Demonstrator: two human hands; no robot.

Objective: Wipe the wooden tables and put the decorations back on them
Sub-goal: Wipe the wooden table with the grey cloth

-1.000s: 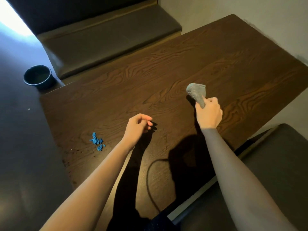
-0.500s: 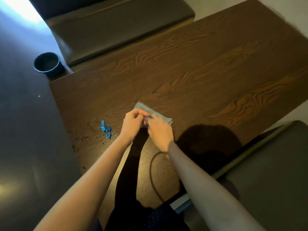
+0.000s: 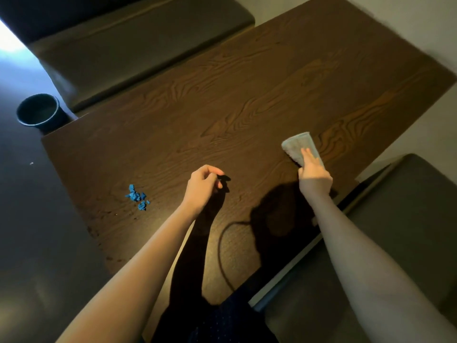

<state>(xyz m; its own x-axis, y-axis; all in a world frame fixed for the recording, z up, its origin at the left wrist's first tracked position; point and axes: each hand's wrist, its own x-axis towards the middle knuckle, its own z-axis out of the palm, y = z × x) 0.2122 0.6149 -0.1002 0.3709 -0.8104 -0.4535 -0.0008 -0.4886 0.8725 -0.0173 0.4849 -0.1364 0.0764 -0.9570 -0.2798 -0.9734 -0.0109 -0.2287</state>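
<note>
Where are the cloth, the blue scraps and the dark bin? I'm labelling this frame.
cloth (image 3: 296, 146): head view, on its bare folded part beyond the fingers.
blue scraps (image 3: 136, 196): head view, on the biggest clump.
dark bin (image 3: 39, 108): head view, on its inner wall, below the rim.

Grained wood table (image 3: 247, 100) — soft cloth (image 3: 298, 147).

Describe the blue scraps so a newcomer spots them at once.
Start at the long wooden table. Go to its near-left end, left of the loosely curled left hand. There lie the blue scraps, small crumpled pieces, the only bright blue on the dark wood.
</note>
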